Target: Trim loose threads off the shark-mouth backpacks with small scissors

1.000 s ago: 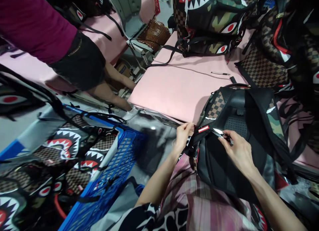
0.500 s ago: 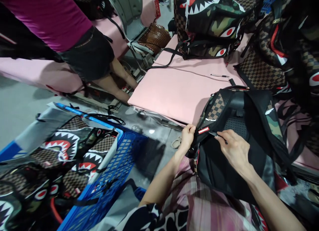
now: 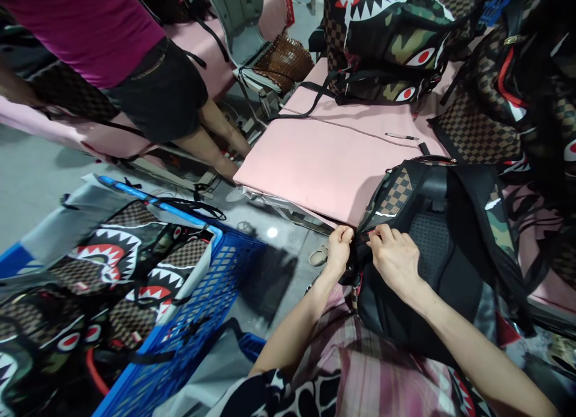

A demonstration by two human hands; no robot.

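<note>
A black backpack (image 3: pixel 405 285) with checkered and camouflage panels leans on my lap against the pink table, its padded back and shoulder straps facing up. At its left side, my left hand (image 3: pixel 339 249) is closed, pinching a black strap of the backpack. My right hand (image 3: pixel 395 258) is closed just beside it, fingertips down by a small red strip on that strap. The small, dark, pointed tool it holds is mostly hidden by the fingers now.
A blue plastic crate (image 3: pixel 216 285) of shark-mouth backpacks stands at left. More printed bags (image 3: pixel 396 45) lie on the pink table (image 3: pixel 306 159), near a pen (image 3: pixel 400 136). A person in a magenta top (image 3: pixel 99 33) stands at another table. A chair (image 3: pixel 238 27) holds a brown basket (image 3: pixel 283 63).
My right hand has moved left, close to my left hand, covering the red-and-white label and the tool. My left hand keeps its pinch. The other person's arm has come into view at left.
</note>
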